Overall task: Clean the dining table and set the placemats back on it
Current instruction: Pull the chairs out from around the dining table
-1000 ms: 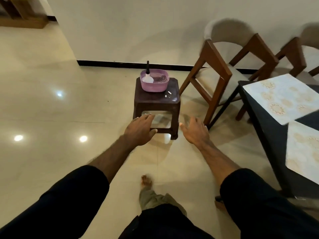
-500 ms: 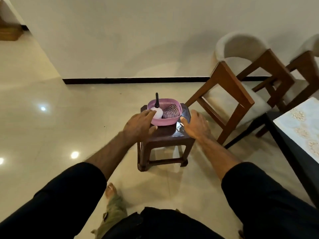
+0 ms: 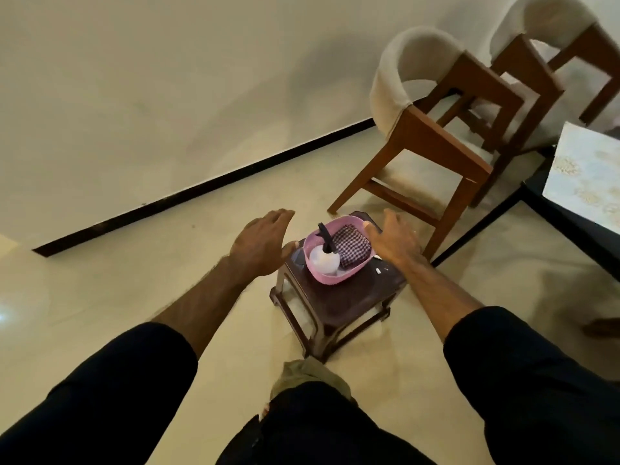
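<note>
A pink plastic basket (image 3: 330, 276) sits on a small dark brown stool (image 3: 339, 303). Inside it stand a white bottle with a black nozzle (image 3: 324, 257) and a folded checked cloth (image 3: 352, 245). My left hand (image 3: 260, 245) hovers open just left of the basket, fingers spread. My right hand (image 3: 394, 239) is open at the basket's right rim, close to it or touching it. At the far right edge a pale patterned placemat (image 3: 585, 177) lies on the dark dining table (image 3: 567, 218).
Two wooden chairs with cream padded backs (image 3: 436, 129) (image 3: 550, 55) stand behind the stool, by the table. A white wall with a black skirting (image 3: 201, 193) runs across the back. Glossy beige floor lies to the left. My leg (image 3: 308, 380) is just before the stool.
I have come closer to the stool and the view has tilted. Both hands have moved forward and now flank the pink basket; most of the table has slid out of view.
</note>
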